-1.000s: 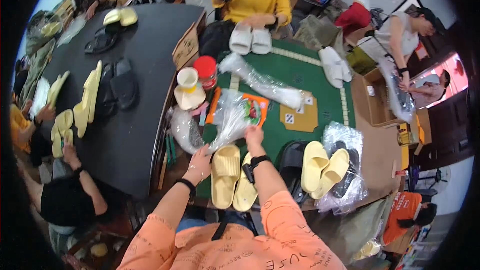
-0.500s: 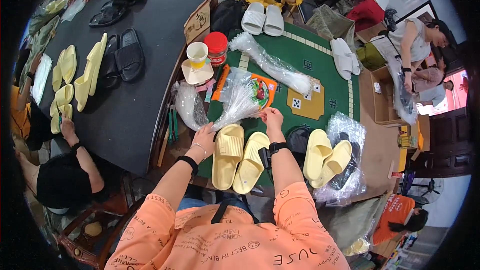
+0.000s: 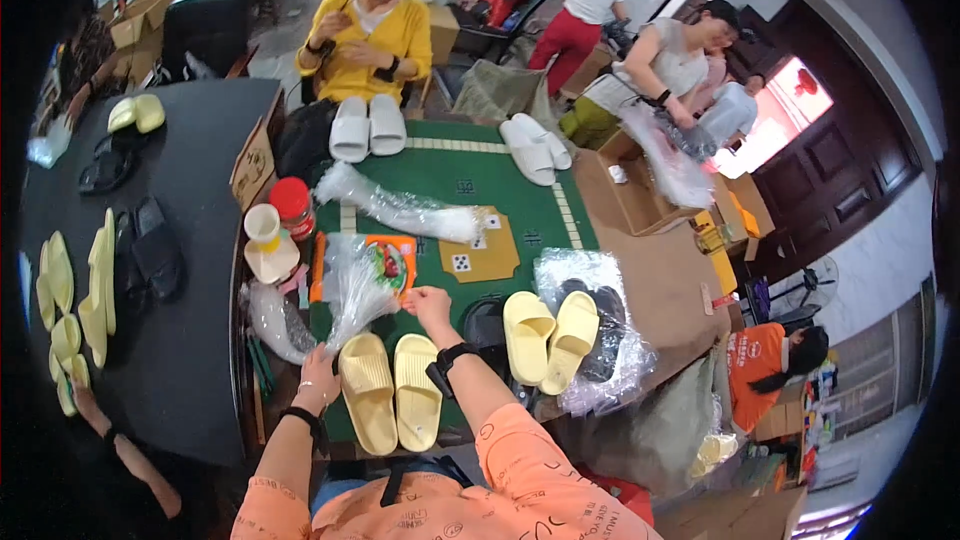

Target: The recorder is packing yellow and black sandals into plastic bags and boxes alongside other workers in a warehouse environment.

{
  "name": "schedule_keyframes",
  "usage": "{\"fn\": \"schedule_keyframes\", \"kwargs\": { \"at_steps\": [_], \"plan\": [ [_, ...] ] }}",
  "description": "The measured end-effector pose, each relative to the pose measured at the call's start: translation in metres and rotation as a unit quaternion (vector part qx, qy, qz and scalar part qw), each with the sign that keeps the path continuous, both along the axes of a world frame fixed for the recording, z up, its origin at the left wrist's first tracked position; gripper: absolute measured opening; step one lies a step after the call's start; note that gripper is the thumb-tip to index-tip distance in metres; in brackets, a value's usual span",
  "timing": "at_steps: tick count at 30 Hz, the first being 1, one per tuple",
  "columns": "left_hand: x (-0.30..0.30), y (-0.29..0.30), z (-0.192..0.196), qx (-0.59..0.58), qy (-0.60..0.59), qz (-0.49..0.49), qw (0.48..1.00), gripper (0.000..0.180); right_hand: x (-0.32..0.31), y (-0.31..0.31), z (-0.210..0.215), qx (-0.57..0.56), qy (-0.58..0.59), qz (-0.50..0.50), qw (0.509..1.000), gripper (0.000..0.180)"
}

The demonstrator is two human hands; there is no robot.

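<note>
My left hand and my right hand together hold a clear plastic bag, which is spread between them above the green table. Just below the bag a pair of pale yellow slippers lies side by side at the table's near edge, between my two wrists. Each of my wrists carries a black band.
A second pair of yellow slippers rests on plastic wrap at the right. White slippers and a roll of clear bags lie farther back. A red-lidded jar stands left. Yellow and black slippers cover the dark table. Other people work around.
The view has shifted, with the table now lower in the picture. My hands keep hold of the bag above the yellow pair, and my right hand has risen a little.
</note>
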State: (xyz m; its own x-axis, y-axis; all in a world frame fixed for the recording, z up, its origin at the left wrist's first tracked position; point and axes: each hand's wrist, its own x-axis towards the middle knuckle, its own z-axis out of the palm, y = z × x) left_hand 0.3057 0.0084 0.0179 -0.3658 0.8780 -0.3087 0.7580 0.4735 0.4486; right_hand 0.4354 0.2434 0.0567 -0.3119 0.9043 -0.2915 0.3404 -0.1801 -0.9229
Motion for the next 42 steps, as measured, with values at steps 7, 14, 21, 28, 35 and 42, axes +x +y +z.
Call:
{"fn": "schedule_keyframes", "kwargs": {
  "at_steps": [7,14,21,28,35,42],
  "plan": [
    [0.002,0.013,-0.004,0.004,0.007,-0.028,1.0,0.05,0.034,0.03,0.043,0.056,0.045,-0.104,0.992,0.012],
    [0.0,0.006,-0.008,-0.003,-0.015,-0.009,1.0,0.052,0.106,0.065,0.134,0.078,0.392,-0.31,0.863,0.015],
    [0.03,0.014,0.058,0.208,0.04,0.028,0.977,0.033,0.114,-0.027,0.201,0.156,0.285,-0.105,0.94,0.012],
    [0.091,0.03,0.116,0.013,-0.844,0.098,0.528,0.031,0.126,-0.162,0.125,-0.016,0.057,0.168,0.984,0.01],
    [0.051,0.006,0.051,0.045,-0.755,0.337,0.561,0.021,0.163,-0.19,0.1,-0.238,0.421,-0.092,0.87,0.012],
    [0.087,-0.014,0.044,-0.026,-0.612,0.189,0.768,0.027,0.14,-0.186,0.066,-0.345,0.358,-0.003,0.868,0.007]
  ]
}}
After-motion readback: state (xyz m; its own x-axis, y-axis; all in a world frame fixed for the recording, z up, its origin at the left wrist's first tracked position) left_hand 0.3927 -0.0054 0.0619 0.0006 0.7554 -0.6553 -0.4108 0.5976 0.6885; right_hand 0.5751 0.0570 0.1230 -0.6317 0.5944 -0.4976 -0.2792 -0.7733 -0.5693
